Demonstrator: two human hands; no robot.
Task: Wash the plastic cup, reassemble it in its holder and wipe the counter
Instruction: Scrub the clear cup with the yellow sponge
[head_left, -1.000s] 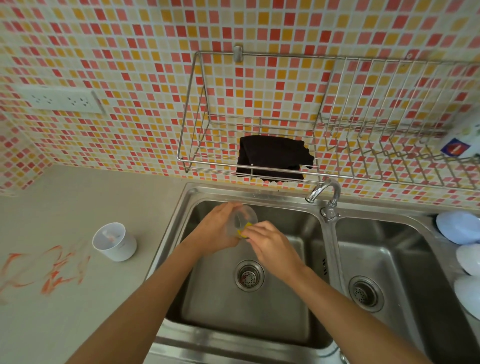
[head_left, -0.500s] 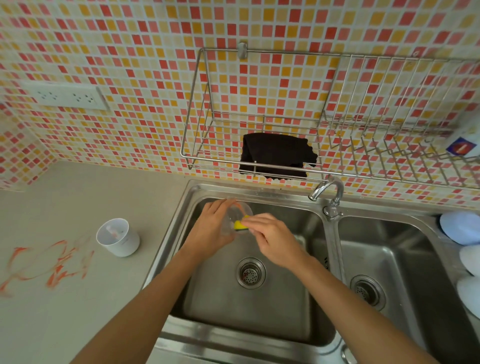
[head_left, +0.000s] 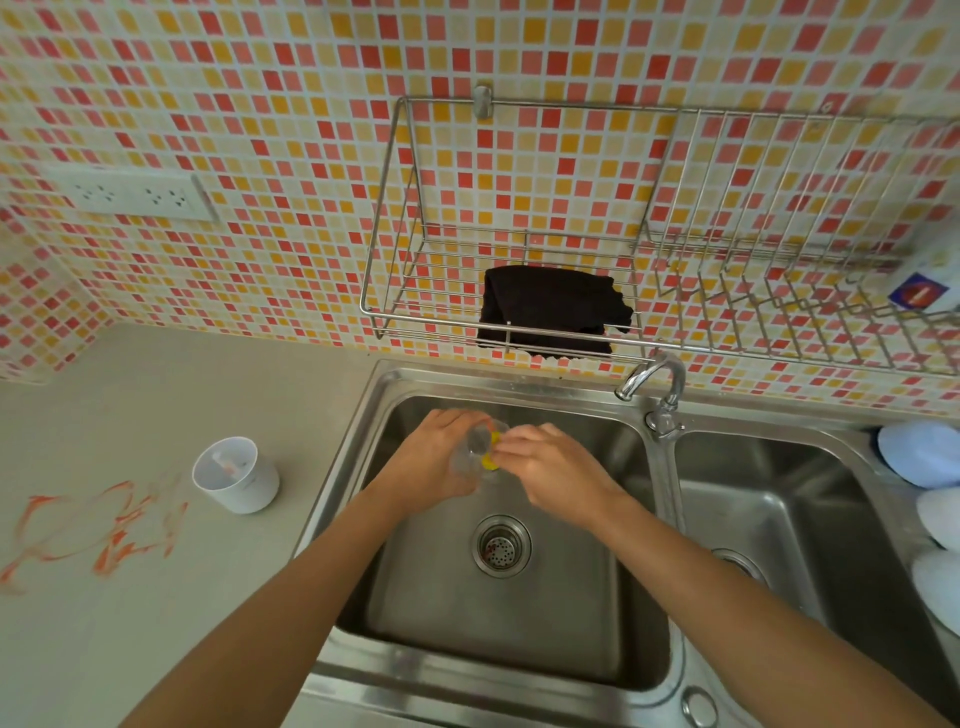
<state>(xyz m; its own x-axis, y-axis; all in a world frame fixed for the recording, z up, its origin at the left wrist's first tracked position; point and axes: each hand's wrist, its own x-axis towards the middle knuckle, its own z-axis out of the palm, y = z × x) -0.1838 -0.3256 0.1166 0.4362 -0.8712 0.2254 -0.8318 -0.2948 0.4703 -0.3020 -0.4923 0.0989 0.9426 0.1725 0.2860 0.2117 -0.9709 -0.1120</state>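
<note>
**a:** so which step is this? looks like the washing part to me. the left hand (head_left: 436, 457) is wrapped around a small clear plastic cup (head_left: 475, 452), holding it over the left basin of the stainless steel double sink (head_left: 519, 649), up near the basin's back edge. the right hand (head_left: 550, 467) is pinching a little yellow sponge (head_left: 489, 460) and pushing it into the mouth of the cup. so both hands are grasping something, neither is free.

**b:** yeah agreed, scrubbing stage, so early on. the chrome tap (head_left: 652, 384) at the back edge between the two basins doesn't seem to be running, can't make out any stream anyway.

**a:** and the white cylindrical plastic holder (head_left: 236, 475) is standing upright on the beige counter (head_left: 156, 649), just beside the sink's left edge, nothing in it that i can identify. further toward the counter's left edge there are orange smears (head_left: 93, 530), not wiped yet.

**b:** so next i'd guess: finish the scrub, then rinse, which means getting the cup under the tap and freeing the right hand to turn it on. after that it goes across to the holder.

**a:** and for the wipe maybe that black cloth (head_left: 550, 309) draped over the front rail of the wire wall rack (head_left: 415, 312) above the sink? just a guess though.
</note>
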